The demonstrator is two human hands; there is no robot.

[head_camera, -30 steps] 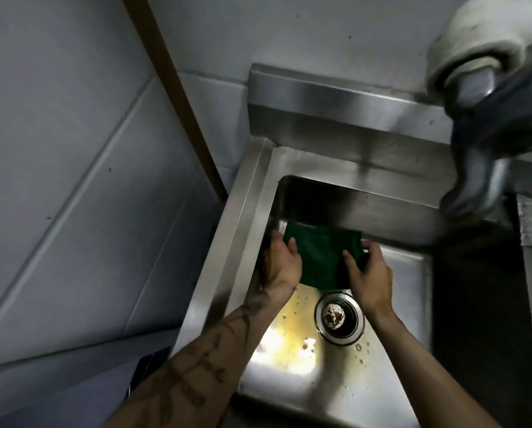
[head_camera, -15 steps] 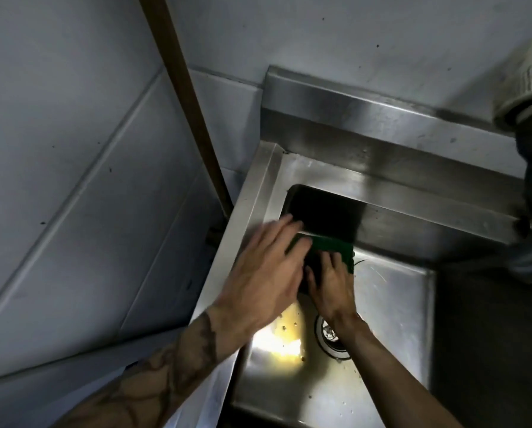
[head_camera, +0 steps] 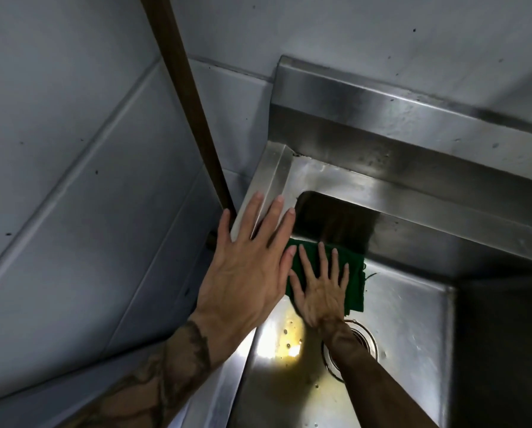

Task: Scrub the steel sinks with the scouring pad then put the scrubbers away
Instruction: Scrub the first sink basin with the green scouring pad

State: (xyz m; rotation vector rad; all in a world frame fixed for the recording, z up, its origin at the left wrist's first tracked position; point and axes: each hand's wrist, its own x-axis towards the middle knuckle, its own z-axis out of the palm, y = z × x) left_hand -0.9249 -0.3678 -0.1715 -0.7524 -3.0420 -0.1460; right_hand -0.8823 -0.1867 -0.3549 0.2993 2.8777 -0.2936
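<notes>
Flat, not clenched, was the grip on the green scouring pad [head_camera: 355, 281]: the right hand [head_camera: 320, 288] lay spread over it with fingers [head_camera: 322, 257] fanned and palm down, pinning the pad against the floor of the steel sink [head_camera: 412, 329] near the basin's far-left corner, where the bottom meets the dark back wall. Nothing was pinched or curled around; the pad's right edge and a frayed corner stuck out beyond the little finger. The left hand [head_camera: 249, 273] held nothing, opened wide with its fingers reaching over the sink's left rim [head_camera: 270, 180], whether resting on the steel or just above it could not be told. Just behind the right wrist sat the drain strainer [head_camera: 363, 341], partly hidden by the forearm, and a yellowish film with droplets spread across the basin floor beside it under a bright glare. A brown pole [head_camera: 181, 97] leaned against the pale wall panels [head_camera: 73, 149] to the left.

Scrubbing appeared to be under way, with much of the basin still to cover. Done well, the stroke would likely want even pressure through the whole palm so the pad did not bunch or slip out, overlapping passes toward the stained patch, and a brace on the rim for leverage into the corner seam.
</notes>
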